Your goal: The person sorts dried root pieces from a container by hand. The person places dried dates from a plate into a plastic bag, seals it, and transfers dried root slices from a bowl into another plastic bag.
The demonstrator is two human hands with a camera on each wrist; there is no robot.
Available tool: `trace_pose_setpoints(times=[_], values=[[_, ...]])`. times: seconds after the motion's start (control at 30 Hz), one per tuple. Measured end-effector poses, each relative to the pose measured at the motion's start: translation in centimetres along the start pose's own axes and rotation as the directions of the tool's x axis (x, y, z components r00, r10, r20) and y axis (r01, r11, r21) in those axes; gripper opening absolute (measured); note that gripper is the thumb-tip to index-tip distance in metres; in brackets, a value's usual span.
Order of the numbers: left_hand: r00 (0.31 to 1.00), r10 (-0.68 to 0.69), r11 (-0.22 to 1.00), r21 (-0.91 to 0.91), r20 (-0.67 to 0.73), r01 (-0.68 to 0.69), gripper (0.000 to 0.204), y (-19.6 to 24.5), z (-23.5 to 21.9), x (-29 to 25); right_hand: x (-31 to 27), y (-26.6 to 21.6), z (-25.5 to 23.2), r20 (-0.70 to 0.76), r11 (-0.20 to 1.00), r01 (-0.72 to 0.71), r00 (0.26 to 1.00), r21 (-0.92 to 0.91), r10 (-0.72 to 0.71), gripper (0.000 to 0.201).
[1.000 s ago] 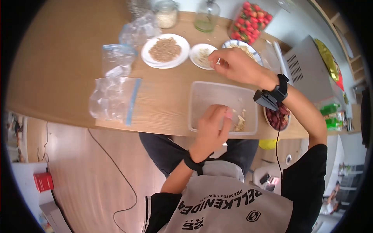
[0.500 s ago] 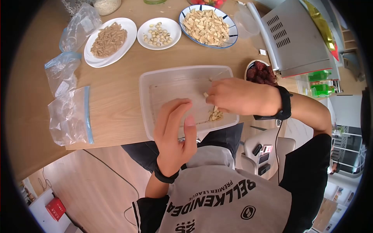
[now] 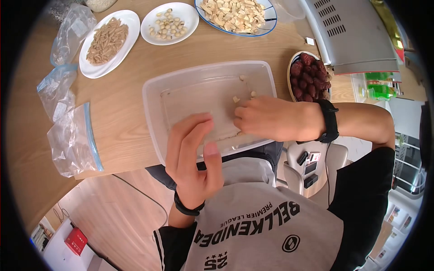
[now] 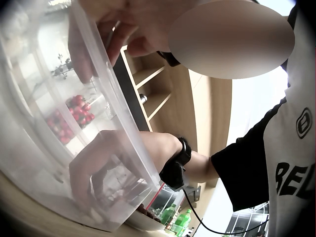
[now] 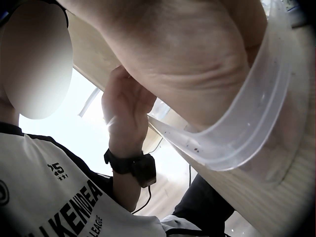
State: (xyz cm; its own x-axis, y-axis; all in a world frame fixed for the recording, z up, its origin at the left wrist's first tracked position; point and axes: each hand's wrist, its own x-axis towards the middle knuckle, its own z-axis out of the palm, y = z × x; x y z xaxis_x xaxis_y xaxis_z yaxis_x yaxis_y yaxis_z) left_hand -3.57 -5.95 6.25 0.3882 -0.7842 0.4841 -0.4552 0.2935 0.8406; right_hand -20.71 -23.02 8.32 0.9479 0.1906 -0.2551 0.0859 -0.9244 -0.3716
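Observation:
A clear plastic container (image 3: 208, 67) sits near the table's front edge. My right hand (image 3: 271, 118) reaches over its right wall with fingers curled down low inside. The left wrist view shows that right hand (image 4: 106, 153) through the cloudy wall, fingertips at the bottom; I cannot tell whether it pinches a piece. Small pale dried pieces (image 3: 236, 99) lie beyond its knuckles, and the spot below the palm is hidden. My left hand (image 3: 190, 162) hovers at the near left side, fingers loosely bent, thumb apart, holding nothing; its fingertips overlap the container.
Behind stand a plate of brown strips (image 3: 107, 40), a plate of round pale seeds (image 3: 168, 28) and a blue-rimmed plate of pale slices (image 3: 233, 16). A bowl of red dates (image 3: 308, 77) is close to my right wrist. Clear zip bags (image 3: 70, 140) lie left; a grey appliance (image 3: 348, 36) stands right.
My right hand has come from above the back plates down into the container and over the pale pile. My left hand has drawn back toward the near left side. The head view has shifted.

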Motion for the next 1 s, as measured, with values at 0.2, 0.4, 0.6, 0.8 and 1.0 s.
trace_pose_setpoints(times=[0.2, 0.4, 0.6, 0.8, 1.0], values=[[0.999, 0.031, 0.999, 0.012, -0.015, -0.031, 0.028, 0.0, 0.0, 0.1, 1.0, -0.7, -0.8, 0.195, 0.995, -0.082, 0.977, -0.056, 0.091, 0.012], [0.999, 0.041, 0.999, 0.019, -0.034, -0.041, 0.028, 0.0, 0.0, 0.0, 1.1, -0.6, -1.9, 0.224, 0.993, -0.122, 0.967, -0.007, 0.120, 0.010], [0.998, 0.034, 0.999, 0.009, -0.052, -0.034, 0.025, 0.2, 0.1, 0.0, 0.5, 0.7, -2.2, 0.065, 0.985, -0.173, 0.983, 0.013, 0.171, 0.010], [0.991, -0.123, 0.972, -0.210, -0.055, 0.109, 0.024, 0.5, 0.2, 0.6, 0.8, 0.1, -8.0, -0.087, 0.897, -0.237, 0.954, 0.373, 0.288, 0.010], [0.899, -0.435, 0.615, -0.713, 0.048, 0.336, 0.035, 1.9, 0.8, 2.7, 2.2, -2.9, -12.1, -0.207, 0.909, -0.166, 0.943, 0.381, 0.259, 0.015]])
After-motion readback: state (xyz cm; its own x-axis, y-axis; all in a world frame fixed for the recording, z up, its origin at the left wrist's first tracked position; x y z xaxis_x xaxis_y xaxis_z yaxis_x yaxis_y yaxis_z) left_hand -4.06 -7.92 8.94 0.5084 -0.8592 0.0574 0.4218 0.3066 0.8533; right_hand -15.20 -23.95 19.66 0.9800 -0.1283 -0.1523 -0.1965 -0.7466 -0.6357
